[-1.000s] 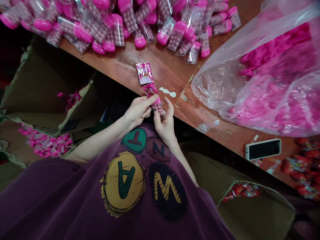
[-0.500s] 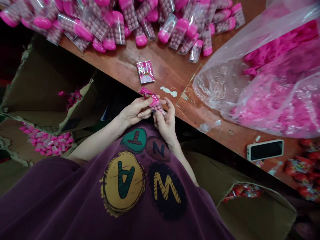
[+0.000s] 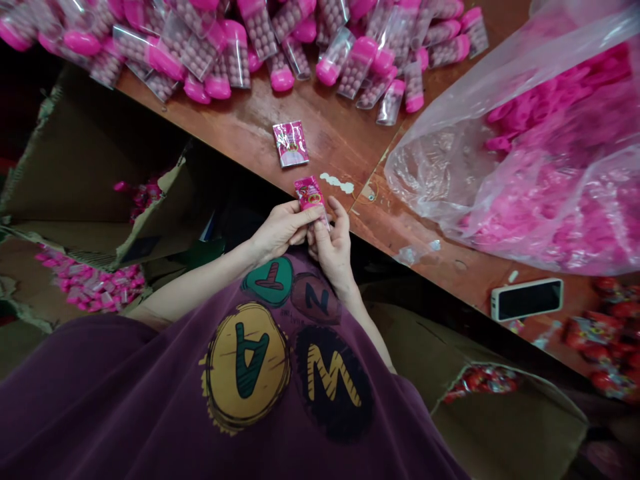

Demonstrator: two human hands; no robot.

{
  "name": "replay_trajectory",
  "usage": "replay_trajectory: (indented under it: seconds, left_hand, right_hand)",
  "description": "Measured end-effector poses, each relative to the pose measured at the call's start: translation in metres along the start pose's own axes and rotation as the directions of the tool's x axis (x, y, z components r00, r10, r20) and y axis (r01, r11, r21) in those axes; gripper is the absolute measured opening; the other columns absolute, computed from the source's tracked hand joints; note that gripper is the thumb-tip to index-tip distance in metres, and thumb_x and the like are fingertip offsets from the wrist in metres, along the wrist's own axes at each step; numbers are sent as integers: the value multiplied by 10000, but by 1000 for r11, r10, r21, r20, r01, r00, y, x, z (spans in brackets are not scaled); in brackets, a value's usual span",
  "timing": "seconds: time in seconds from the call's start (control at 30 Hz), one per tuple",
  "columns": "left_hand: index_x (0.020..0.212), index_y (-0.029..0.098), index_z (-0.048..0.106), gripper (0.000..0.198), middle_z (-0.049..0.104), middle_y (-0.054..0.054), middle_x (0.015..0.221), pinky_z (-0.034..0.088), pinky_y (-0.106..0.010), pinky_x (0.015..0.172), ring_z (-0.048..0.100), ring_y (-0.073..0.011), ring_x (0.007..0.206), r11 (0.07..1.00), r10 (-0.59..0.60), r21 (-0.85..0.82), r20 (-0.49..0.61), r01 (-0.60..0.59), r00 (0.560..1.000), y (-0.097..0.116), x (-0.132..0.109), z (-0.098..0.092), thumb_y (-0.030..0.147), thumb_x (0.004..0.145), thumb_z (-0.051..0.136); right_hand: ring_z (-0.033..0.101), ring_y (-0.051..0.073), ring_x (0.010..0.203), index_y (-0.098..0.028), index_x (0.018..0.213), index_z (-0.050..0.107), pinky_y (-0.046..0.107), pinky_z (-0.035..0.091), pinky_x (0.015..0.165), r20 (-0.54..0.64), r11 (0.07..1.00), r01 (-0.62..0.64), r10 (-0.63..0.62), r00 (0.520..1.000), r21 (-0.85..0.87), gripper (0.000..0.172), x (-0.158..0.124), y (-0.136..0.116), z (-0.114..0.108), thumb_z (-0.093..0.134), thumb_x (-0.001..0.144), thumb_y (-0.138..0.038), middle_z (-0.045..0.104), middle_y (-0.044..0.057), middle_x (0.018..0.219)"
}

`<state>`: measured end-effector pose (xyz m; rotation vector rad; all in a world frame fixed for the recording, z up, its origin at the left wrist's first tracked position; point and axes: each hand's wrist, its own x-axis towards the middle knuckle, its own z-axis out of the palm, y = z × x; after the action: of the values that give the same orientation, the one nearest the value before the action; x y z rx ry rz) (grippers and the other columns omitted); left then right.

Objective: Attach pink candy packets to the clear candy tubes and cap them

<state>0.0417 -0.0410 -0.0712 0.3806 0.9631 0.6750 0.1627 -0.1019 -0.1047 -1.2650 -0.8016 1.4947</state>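
Both my hands meet just off the table's near edge and pinch one small candy tube with a pink printed label [image 3: 311,194]. My left hand [image 3: 281,229] has its fingers curled round the tube's left side. My right hand [image 3: 333,245] grips it from the right with thumb and fingers closed. The tube's lower part is hidden by my fingers. A loose pink label [image 3: 291,143] lies flat on the brown wooden table [image 3: 320,127] a little beyond my hands.
A heap of clear tubes with pink caps [image 3: 250,40] fills the table's far side. A clear plastic bag of pink caps [image 3: 540,147] lies right. A phone [image 3: 526,299] rests near the right edge. Cardboard boxes [image 3: 95,193] stand left, another box [image 3: 500,407] lower right.
The tube with its label has been turned more upright between my fingers and drawn slightly toward me. The loose label on the table has stayed put.
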Motion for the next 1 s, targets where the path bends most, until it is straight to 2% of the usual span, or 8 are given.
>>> replay_trajectory:
  seconds: [0.17,0.23,0.33,0.43,0.57,0.67,0.83,1.0]
  left_hand:
    - [930,94,722,265,679,6,657,237,-184,390,384,0,360,998,-61,9,180,60,982,5,-3,-13,280,843,889]
    - [925,99,719,318,661,14,642,232,-188,388,397,-6,366,999,-40,26,197,36,980,9,-3,-16,327,819,912]
    - [810,120,654,381,664,8,643,194,-193,391,354,10,358,998,17,50,120,-23,993,13,-1,-16,419,847,888]
    - [734,139,592,439,595,41,562,192,-194,404,293,19,343,998,30,51,42,-32,999,11,2,-12,461,886,848]
    - [731,134,596,428,522,72,516,203,-190,411,294,16,344,999,51,19,-52,-50,997,4,5,-4,449,924,813]
    - [723,130,591,414,557,57,529,194,-189,402,311,14,342,998,57,6,-70,-57,996,2,5,-2,410,920,824]
    - [802,90,662,356,652,0,611,253,-174,415,294,23,342,999,22,-32,118,-19,993,6,3,-18,384,927,820]
    - [841,79,703,405,640,-9,565,259,-176,412,325,7,334,999,-50,9,212,49,976,6,2,-32,448,871,866]
  right_hand:
    - [325,76,476,-390,1500,343,219,266,376,6,996,-61,61,998,71,683,-1,-8,0,664,953,-645,490,-53,814]
    - [313,81,469,-391,1509,336,215,265,375,23,995,-68,67,998,69,663,0,-8,-1,643,973,-632,469,-63,773]
    - [441,103,533,-383,1511,345,233,393,428,9,1000,-12,12,1000,-27,657,1,-3,-2,648,978,-620,539,-31,842]
    - [640,151,777,-357,1511,374,308,599,661,-33,973,112,-121,992,-202,647,2,6,-5,647,983,-612,638,46,1086]
    - [698,205,966,-328,1526,399,396,636,869,-27,913,181,-205,978,-365,622,3,13,-7,632,1004,-575,675,75,1157]
    - [681,187,882,-339,1516,381,365,624,795,-37,951,138,-154,987,-277,616,3,13,-5,627,1006,-581,649,45,1051]
    - [517,132,611,-367,1496,352,278,480,512,-5,993,38,-39,999,-107,656,2,4,0,634,977,-650,548,-15,875]
    - [429,105,523,-369,1503,345,243,354,415,84,997,-32,38,996,-64,674,2,2,1,639,971,-660,511,-44,799]
